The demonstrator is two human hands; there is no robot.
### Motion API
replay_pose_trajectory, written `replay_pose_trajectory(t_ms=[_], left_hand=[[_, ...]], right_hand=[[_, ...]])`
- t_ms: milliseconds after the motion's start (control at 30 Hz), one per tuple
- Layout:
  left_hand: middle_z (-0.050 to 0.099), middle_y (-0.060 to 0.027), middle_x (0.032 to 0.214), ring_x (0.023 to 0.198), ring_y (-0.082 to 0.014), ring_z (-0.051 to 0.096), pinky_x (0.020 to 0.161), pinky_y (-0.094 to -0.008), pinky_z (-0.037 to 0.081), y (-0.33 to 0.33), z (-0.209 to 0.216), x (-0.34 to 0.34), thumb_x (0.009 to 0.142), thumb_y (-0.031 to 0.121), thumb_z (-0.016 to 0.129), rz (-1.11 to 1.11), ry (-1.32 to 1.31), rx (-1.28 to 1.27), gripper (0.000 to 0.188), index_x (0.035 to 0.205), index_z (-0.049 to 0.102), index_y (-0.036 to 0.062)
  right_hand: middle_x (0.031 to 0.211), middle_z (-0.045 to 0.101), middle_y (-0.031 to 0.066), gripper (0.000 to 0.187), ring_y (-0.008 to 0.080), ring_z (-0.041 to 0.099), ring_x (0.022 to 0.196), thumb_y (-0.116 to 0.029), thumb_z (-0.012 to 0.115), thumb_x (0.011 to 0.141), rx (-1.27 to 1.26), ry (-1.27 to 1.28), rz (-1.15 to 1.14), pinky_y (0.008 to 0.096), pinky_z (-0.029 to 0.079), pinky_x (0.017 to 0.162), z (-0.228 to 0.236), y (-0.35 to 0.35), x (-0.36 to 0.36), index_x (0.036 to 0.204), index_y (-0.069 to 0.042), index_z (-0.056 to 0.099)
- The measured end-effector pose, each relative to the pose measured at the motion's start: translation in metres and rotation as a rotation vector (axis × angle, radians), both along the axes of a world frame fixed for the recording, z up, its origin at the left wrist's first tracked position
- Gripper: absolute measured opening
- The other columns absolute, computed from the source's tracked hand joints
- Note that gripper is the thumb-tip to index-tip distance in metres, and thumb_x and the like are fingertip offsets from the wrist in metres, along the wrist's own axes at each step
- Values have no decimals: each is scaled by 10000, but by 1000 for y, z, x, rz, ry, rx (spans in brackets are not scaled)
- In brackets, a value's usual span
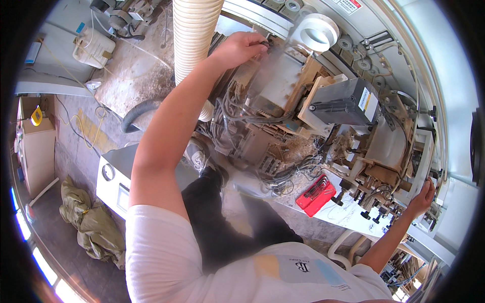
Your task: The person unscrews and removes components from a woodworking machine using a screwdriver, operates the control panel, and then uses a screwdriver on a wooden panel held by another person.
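Note:
My left hand (241, 49) reaches up past a ribbed cream hose (194, 40) to the dusty inside of a machine. Its fingers are closed around a small dark thing, mostly hidden by them. Beside it stands a grey, dust-coated motor housing (279, 83). Far to the right, my right hand (422, 200) grips the pale metal frame (423, 159) at the machine's edge, its fingers partly hidden. Between my two arms sits a black motor block (343, 103) with a white and yellow label. A white round duct collar (317, 33) rises behind.
An open red case of hex keys (317, 195) lies on the machine's near ledge. Grey cables (230, 113) tangle under my left forearm. My shoe (198, 154) is close to the machine base. A white jug (93, 48) stands at far left; an olive bundle (93, 222) lies on the floor.

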State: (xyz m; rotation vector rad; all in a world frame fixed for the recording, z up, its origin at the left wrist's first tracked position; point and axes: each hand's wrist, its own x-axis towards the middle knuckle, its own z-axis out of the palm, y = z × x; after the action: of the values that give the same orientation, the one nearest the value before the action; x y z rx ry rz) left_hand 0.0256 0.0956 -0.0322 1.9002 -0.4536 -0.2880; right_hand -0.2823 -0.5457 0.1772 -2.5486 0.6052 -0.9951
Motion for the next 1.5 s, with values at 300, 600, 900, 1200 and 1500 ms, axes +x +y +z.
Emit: replay_pose_trajectory(t_ms=[300, 600, 900, 1200, 1500], left_hand=[[649, -144, 970, 906, -344, 647, 809, -423, 519, -6, 39, -7, 887, 229, 711, 4, -257, 408, 250, 1109, 720, 115], [643, -110, 929, 866, -342, 651, 783, -438, 540, -14, 25, 1, 873, 185, 711, 78, -672, 476, 200, 1066, 720, 137], [675, -89, 970, 935, -337, 652, 781, -452, 548, -15, 27, -1, 891, 138, 650, -8, -658, 567, 110, 976, 698, 87], [605, 12, 787, 721, -50, 486, 669, -241, 446, -39, 71, -35, 969, 157, 688, 104, -147, -55, 136, 1043, 686, 43], [710, -94, 825, 703, -228, 647, 685, -340, 524, -70, 63, -22, 905, 184, 719, 175, -368, 194, 165, 1042, 714, 94]], right_hand=[[1179, 719, 60, 263, 158, 646, 1059, -197, 577, 1034, 10, 0, -12, 297, 492, 964, 1, 5, 0, 1190, -25, 700], [1176, 719, 76, 265, 171, 648, 1069, -195, 578, 1033, 25, -14, 6, 311, 492, 975, 0, 5, 1, 1190, -17, 696], [1165, 716, 76, 266, 170, 643, 1060, -198, 574, 1034, -25, -2, -21, 310, 488, 972, 1, 9, 1, 1183, -14, 695], [1183, 709, 73, 268, 159, 637, 1071, -206, 588, 1032, 27, -48, -26, 304, 484, 983, -4, -5, -2, 1185, -13, 694], [1175, 709, 71, 268, 165, 639, 1066, -208, 594, 1029, 119, -94, 21, 305, 489, 974, -6, -8, -3, 1184, -12, 691]])
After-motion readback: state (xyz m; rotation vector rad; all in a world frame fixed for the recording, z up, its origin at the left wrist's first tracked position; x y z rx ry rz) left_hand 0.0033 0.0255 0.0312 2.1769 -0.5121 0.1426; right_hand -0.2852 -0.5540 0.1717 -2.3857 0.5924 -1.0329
